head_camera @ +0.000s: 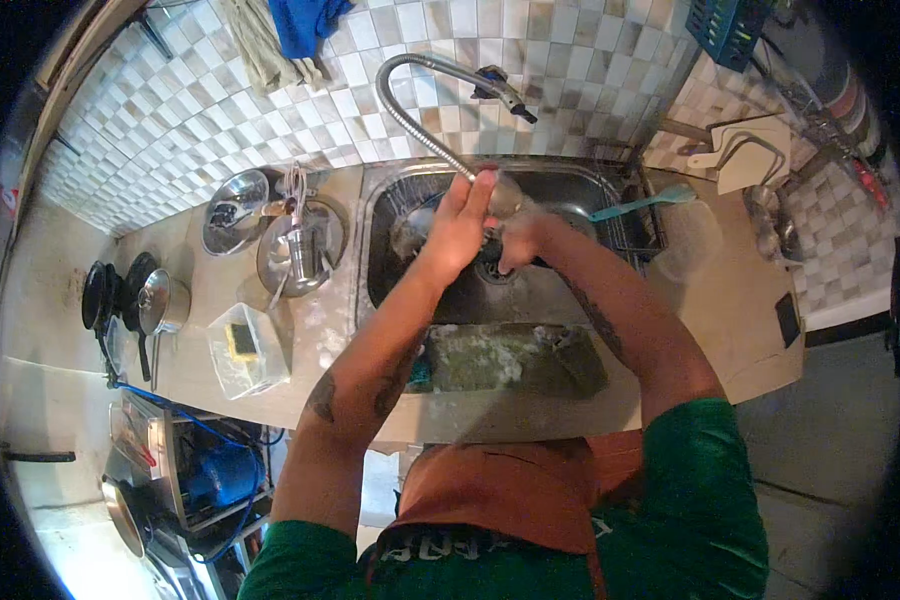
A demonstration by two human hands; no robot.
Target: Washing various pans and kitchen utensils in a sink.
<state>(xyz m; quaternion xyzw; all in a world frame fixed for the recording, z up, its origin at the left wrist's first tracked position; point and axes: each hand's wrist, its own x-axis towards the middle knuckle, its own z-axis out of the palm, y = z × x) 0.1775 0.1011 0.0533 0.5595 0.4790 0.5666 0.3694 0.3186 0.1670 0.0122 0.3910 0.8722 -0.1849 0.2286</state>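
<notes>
Both hands are over the stainless steel sink (450, 300), below a flexible metal faucet (418, 135). My left hand (463, 217) is raised near the middle of the basin, beside a round, shiny object (505, 196) that is too blurred to name; whether the fingers grip it is unclear. My right hand (523, 238) is just right of it, fingers pointing down above the drain (496, 271), blurred by motion. Something small and reddish shows between the hands. Behind my left hand lies a soapy, blurred item (412, 229). A teal spatula (645, 202) rests across the basin's right rim.
Left on the counter are a metal bowl (234, 196), a metal lid or plate (330, 225) with utensils, a plastic container (266, 352) with a sponge, a pot (166, 300) and black pans (96, 296). A wet greenish cloth (510, 360) lies at the sink's front. A phone-like black object (787, 320) lies right.
</notes>
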